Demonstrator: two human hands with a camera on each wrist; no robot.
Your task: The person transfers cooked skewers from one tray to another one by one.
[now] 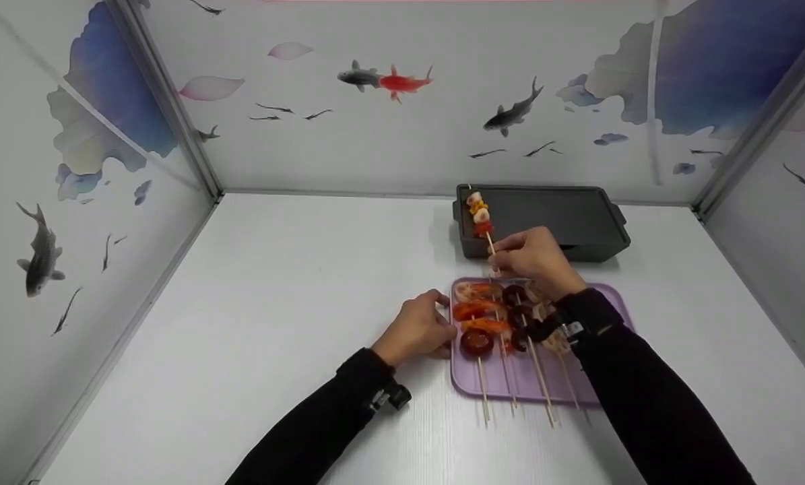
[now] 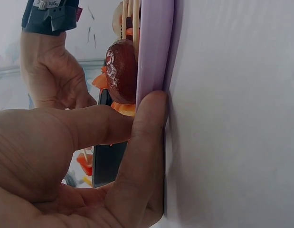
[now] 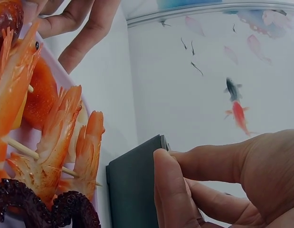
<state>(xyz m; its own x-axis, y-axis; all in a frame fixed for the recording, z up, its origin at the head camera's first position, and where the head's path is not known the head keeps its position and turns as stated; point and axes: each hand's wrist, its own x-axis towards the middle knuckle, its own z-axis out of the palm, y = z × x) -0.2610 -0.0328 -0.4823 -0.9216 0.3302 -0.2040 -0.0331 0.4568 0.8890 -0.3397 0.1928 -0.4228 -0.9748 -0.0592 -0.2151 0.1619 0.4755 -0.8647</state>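
Note:
My right hand [image 1: 533, 259] pinches the bare stick end of a food skewer [image 1: 481, 217] threaded with white, yellow and red pieces. The food end is over the left side of a dark griddle [image 1: 543, 215]; whether it touches is unclear. My left hand [image 1: 415, 327] grips the left rim of a purple tray [image 1: 466, 384] between thumb and fingers, as the left wrist view shows. Side by side on the tray lie several skewers, among them shrimp [image 3: 61, 137], dark octopus tentacles [image 3: 23, 199] and one with a round glossy brown piece [image 2: 122, 71]. My right forearm partly hides the tray's right side.
The griddle stands against the back wall [image 1: 389, 148], just behind the tray. Stick ends [image 1: 549, 414] jut over the tray's front edge. White side walls bound the white table [image 1: 274, 303], which stretches wide to the left.

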